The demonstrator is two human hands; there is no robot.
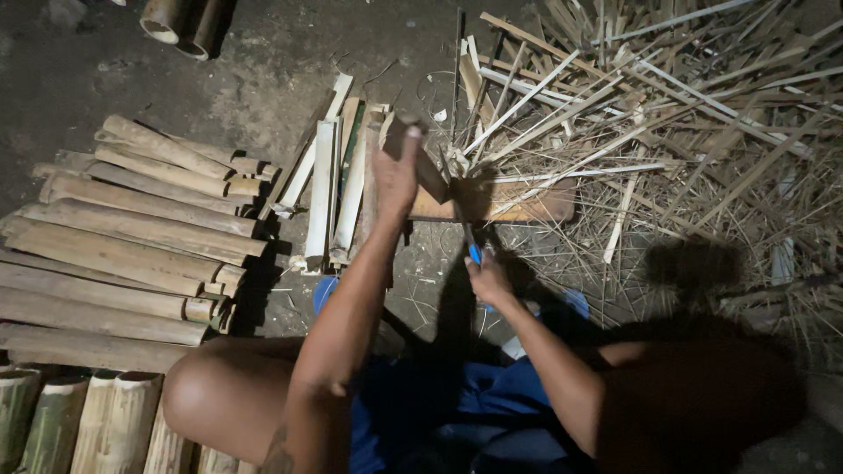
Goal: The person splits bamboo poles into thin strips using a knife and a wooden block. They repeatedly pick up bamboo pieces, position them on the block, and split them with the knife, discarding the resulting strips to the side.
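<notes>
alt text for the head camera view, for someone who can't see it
Seen from above, a seated person's left hand grips a short bamboo piece raised over a wooden block, while the right hand holds a blue-handled blade upright. Split bamboo slats and stacked bamboo poles lie left, a tangle of thin strips right.

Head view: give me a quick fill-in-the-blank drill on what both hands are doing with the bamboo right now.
1. The left hand grips a wooden ____ raised over the work.
2. The right hand holds a knife with a ____ handle.
3. The split bamboo halves are stacked to the person's ____.
4. The thin bamboo strips lie in a loose ____ on the right.

Missing words: block; blue; left; pile
</notes>
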